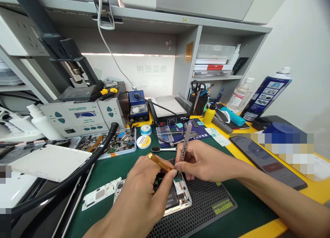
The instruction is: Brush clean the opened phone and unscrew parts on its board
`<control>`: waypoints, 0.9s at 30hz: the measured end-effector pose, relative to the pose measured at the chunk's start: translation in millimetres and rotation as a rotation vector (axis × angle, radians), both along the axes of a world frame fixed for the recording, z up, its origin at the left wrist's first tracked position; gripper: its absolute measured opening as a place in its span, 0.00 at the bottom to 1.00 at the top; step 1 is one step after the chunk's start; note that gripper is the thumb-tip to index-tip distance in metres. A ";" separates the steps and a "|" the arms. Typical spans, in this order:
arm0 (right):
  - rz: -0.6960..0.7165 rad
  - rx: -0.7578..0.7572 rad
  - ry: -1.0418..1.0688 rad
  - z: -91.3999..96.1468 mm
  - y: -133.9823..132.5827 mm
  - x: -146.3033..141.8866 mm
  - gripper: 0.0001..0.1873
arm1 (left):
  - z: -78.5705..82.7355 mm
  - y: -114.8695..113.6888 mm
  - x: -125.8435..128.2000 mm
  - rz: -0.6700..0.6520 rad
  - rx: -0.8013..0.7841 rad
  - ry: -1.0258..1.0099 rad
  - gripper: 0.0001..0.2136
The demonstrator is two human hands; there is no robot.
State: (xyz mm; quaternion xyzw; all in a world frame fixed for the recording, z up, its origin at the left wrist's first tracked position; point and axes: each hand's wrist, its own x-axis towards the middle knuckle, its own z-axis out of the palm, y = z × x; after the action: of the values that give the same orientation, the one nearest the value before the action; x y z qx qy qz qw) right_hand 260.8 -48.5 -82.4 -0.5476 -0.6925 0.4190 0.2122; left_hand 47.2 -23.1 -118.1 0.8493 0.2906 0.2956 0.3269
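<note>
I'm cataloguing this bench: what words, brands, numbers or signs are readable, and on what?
"QUICK LEAD FREE": grey-white boxy station with dark buttons.
"物品抵押", mirrored: pale rectangular lit panel.
Too small or blurred to read: black-framed hotplate; dark glass phone; blue spray can; clear plastic bottle; blue flat sheet; round yellow-and-white tin; black rectangular battery; grey honeycomb mat.

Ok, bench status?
Left fingers: closed on gold-coloured tool. Right fingers: closed on perforated metal tool. Phone: opened, on honeycomb mat. Left hand partly covers phone.
</note>
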 end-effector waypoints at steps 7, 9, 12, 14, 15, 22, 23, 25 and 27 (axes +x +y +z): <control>0.005 0.000 0.006 2.2 -0.1 -0.8 0.07 | 1.0 -0.1 -0.5 -0.002 -0.002 -0.003 0.07; 0.010 0.002 0.004 2.1 -0.3 -0.9 0.07 | 1.3 -0.1 -0.2 -0.002 0.001 -0.004 0.07; 0.009 0.007 -0.003 2.0 -0.8 -0.9 0.07 | 2.0 -0.2 1.5 -0.007 -0.002 0.002 0.07; 0.006 0.010 -0.004 2.1 -0.9 -0.9 0.07 | 2.4 -0.2 2.4 -0.006 -0.008 -0.001 0.07; 0.006 0.011 -0.004 2.2 -0.9 -0.9 0.07 | 2.5 -0.2 2.6 -0.006 -0.009 -0.004 0.07; 0.012 0.016 -0.008 1.4 -0.7 -1.3 0.08 | 0.8 -0.4 -0.3 -0.004 -0.007 -0.010 0.07; 0.015 0.014 -0.007 1.4 -0.8 -1.2 0.08 | 0.7 -0.3 -0.3 -0.003 -0.010 -0.011 0.07; 0.020 0.011 -0.007 1.6 -1.0 -1.1 0.08 | 0.8 -0.2 -0.2 -0.005 -0.009 -0.007 0.06; 0.020 0.009 -0.008 1.9 -1.2 -0.9 0.08 | 1.4 0.1 -0.2 -0.004 0.000 -0.006 0.06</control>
State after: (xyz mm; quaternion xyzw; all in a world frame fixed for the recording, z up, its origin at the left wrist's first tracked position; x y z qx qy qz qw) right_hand 259.9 -49.6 -80.5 -0.5415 -0.7007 0.4156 0.2078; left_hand 47.1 -23.0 -116.7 0.8490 0.2880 0.2974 0.3283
